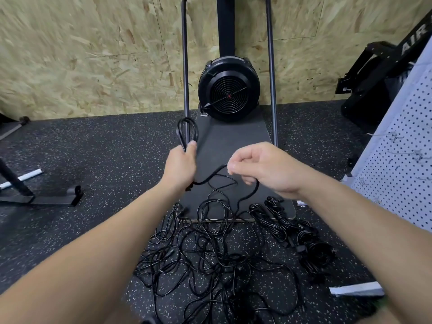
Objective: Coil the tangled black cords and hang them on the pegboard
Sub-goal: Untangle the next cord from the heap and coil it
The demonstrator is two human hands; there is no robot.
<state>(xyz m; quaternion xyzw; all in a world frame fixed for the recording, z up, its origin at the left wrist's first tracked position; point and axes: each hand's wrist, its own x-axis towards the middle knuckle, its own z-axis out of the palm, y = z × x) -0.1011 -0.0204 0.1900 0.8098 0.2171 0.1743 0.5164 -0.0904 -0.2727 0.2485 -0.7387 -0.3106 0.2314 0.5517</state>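
Tangled cord pile [210, 258] fills lower centre on speckled floor; thin, limp, light, likely snags when pulled.
Bundled cords [292, 230] lie right of pile.
Pegboard [402, 160] at right edge, hooks bare.
No containers.
Left hand [181, 164] fisted round small loops of cord in hand [187, 132], centre frame.
Right hand [264, 169] pinches trailing run; best grip there, feeding slack.

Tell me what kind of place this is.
Probably a gym or its equipment room: speckled rubber floor, a black fan-wheel exercise machine against a chipboard wall, and another black machine frame.
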